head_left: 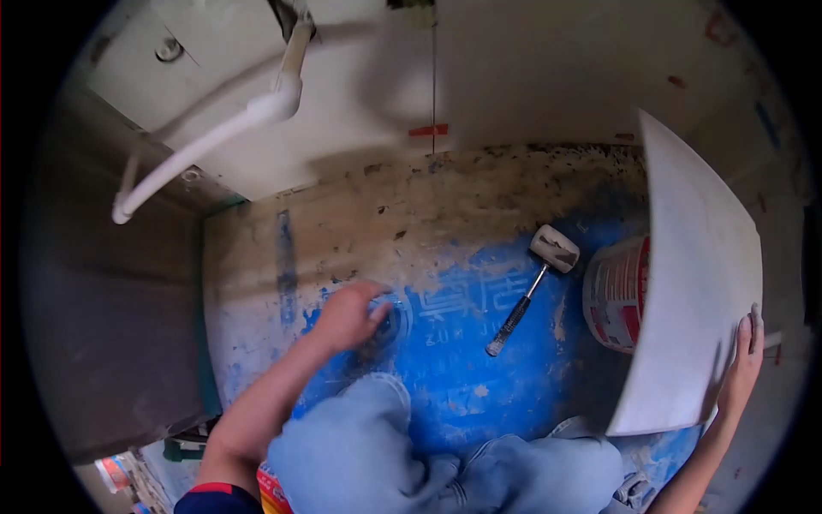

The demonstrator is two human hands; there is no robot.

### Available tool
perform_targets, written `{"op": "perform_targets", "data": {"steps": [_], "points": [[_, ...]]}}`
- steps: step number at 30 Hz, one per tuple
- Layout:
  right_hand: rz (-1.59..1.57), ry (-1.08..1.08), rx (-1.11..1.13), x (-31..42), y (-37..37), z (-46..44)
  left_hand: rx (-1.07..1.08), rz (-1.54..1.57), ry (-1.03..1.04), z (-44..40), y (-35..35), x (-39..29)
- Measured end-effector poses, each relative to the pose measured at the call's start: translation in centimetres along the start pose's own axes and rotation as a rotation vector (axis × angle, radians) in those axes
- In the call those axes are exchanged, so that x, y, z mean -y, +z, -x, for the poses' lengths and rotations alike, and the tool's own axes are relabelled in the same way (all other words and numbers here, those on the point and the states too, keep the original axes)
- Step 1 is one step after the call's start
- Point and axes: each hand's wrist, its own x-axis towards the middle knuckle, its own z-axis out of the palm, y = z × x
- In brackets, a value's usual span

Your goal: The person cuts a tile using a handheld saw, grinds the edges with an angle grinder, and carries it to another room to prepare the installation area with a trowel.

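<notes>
My right hand (747, 355) grips the right edge of a large white tile (689, 291), which stands tilted at my right side. My left hand (351, 314) hangs over the blue floor sheet (462, 385) with its fingers apart and nothing in it. Between my hands lies a mallet (555, 248) with a white, dirt-marked head and a dark handle pointing toward me. Behind the tile a white and red bucket (615, 293) is partly hidden.
A white pipe (201, 154) juts out from the wall at the upper left. Below it stands a dark panel (111, 317). The back wall (514, 77) has red marks. My bent knees (360, 445) are at the bottom, beside a red and yellow packet (272, 491).
</notes>
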Motion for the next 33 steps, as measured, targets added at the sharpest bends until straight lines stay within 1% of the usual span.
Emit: {"op": "perform_targets", "data": {"steps": [2, 3, 5, 7, 9, 10, 12, 15, 17, 19, 21, 22, 23, 24, 25, 26, 28, 30, 31, 32, 33], "points": [[0.118, 0.089, 0.098, 1.1, 0.7, -1.7, 0.008, 0.135, 0.006, -1.5, 1.8, -0.5], [0.165, 0.083, 0.103, 0.6, 1.0, -3.3, 0.006, 0.237, 0.012, -2.0, 2.7, -1.1], [0.149, 0.255, 0.121, -1.1, 2.0, -7.3, 0.015, 0.366, 0.026, -2.4, 4.6, -2.2], [0.106, 0.259, 0.198, -1.9, 3.6, -11.4, 0.015, 0.479, 0.057, -2.8, 6.1, -3.0], [0.161, 0.322, 0.256, 0.0, 5.9, -13.1, 0.004, 0.538, 0.09, -2.5, 7.2, -3.7], [0.175, 0.324, 0.247, 0.5, 6.7, -13.4, 0.011, 0.553, 0.097, -2.6, 7.3, -3.9], [0.195, 0.437, 0.209, 1.3, 9.0, -14.1, 0.05, 0.551, 0.058, -2.8, 7.0, -3.8], [0.223, 0.432, 0.188, 2.1, 9.8, -13.7, 0.041, 0.525, 0.0, -4.5, 7.3, -3.2], [0.222, 0.449, 0.161, 2.6, 10.3, -13.5, 0.044, 0.51, 0.014, -6.6, 7.7, -3.2], [0.28, 0.414, 0.147, 2.4, 10.0, -13.8, 0.058, 0.498, 0.049, -9.5, 8.3, -3.9], [0.242, 0.433, 0.139, 2.6, 10.1, -14.1, 0.051, 0.452, 0.225, -13.0, 8.6, -5.0], [0.201, 0.438, 0.148, 2.5, 10.1, -14.0, 0.07, 0.448, 0.242, -15.1, 9.0, -5.8], [0.201, 0.454, 0.135, 2.0, 9.9, -13.9, 0.097, 0.364, 0.38, -17.8, 9.7, -7.0], [0.214, 0.412, 0.11, 1.6, 9.9, -14.0, 0.116, 0.282, 0.509, -20.4, 10.6, -8.4], [0.224, 0.362, 0.09, 1.4, 10.1, -14.2, 0.11, 0.248, 0.608, -23.6, 11.7, -9.9], [0.252, 0.361, 0.071, 1.8, 10.3, -14.1, 0.107, 0.215, 0.703, -26.7, 12.8, -11.8], [0.277, 0.361, 0.08, 2.1, 10.3, -14.1, 0.186, 0.021, 0.861, -32.6, 15.2, -16.5], [0.28, 0.381, 0.083, 3.4, 10.7, -13.9, 0.12, 0.082, 0.85, -37.5, 21.2, -20.4], [0.32, 0.364, 0.101, 2.8, 10.4, -14.3, 0.002, 0.033, 0.866, -39.8, 23.6, -22.3], [0.295, 0.33, 0.09, 2.3, 10.4, -14.2, -0.116, -0.013, 0.883, -41.7, 25.4, -24.1], [0.274, 0.298, 0.073, 2.0, 10.6, -14.1, -0.116, -0.105, 0.816, -43.0, 26.7, -25.8]]}}
